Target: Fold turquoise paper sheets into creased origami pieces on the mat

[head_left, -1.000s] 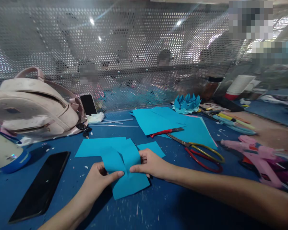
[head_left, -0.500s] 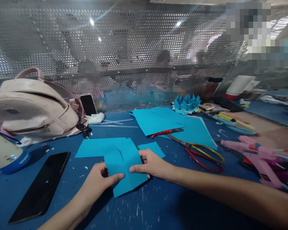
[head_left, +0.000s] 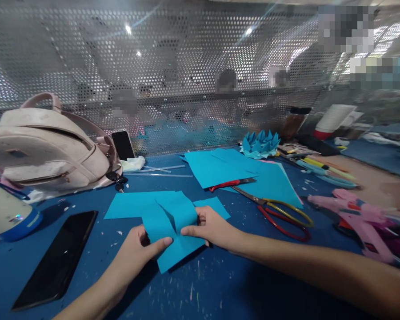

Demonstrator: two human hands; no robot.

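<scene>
Both my hands grip a piece of blue paper [head_left: 168, 255] with a slit running down from its upper part. My left hand [head_left: 143, 246] pinches its left side, thumb on top and fingers partly hidden behind. On the right side, my right hand [head_left: 208, 226] holds the sheet the same way, near the lower end of the slit. The paper bulges on either side of that slit. Behind it, a flat blue paper strip [head_left: 126, 206] lies to the left and another blue paper piece [head_left: 216, 208] to the right.
Scissors with red and yellow handles [head_left: 286, 213] and blue sheets [head_left: 220, 166] lie beyond my right hand. A pink glue gun [head_left: 356, 218] is at the right. A dark phone [head_left: 60, 258], a cup [head_left: 6, 213] and a backpack [head_left: 53, 146] stand left. A folded blue paper flower [head_left: 260, 144] sits behind.
The slit in the paper has opened wider, and the paper's upper part bulges more towards my hands. My hands have hardly moved and keep their hold.
</scene>
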